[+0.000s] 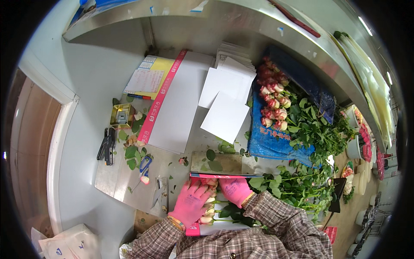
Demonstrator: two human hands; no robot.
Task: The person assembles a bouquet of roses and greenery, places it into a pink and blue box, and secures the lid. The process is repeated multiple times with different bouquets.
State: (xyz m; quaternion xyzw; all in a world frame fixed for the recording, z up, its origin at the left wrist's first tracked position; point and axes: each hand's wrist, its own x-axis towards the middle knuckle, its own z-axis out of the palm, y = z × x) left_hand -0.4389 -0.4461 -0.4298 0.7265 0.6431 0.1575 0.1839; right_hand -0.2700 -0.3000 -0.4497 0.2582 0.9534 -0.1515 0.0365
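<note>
Wearing a pink glove, my left hand [192,201] lies with spread fingers over the heads of roses at the near edge of the bench. My right hand [235,190], also gloved in pink, reaches to the raised edge of a pink-bordered wrapping sheet [223,176]; its fingertips are hidden. Between my hands, cream-and-pink roses [209,212] lie in a row on white wrapping paper [220,228], heads to the left. Their leafy stems [291,191] run off to the right, partly beneath my right sleeve.
A blue woven sheet [275,145] bears more roses [274,103] at the right. Beyond my hands lie white cards [226,118] and pink-edged wrapping sheets [176,113]. Scissors [145,164], black staplers [106,145] and a gold box [122,116] are at left. A metal shelf [226,13] overhangs the bench.
</note>
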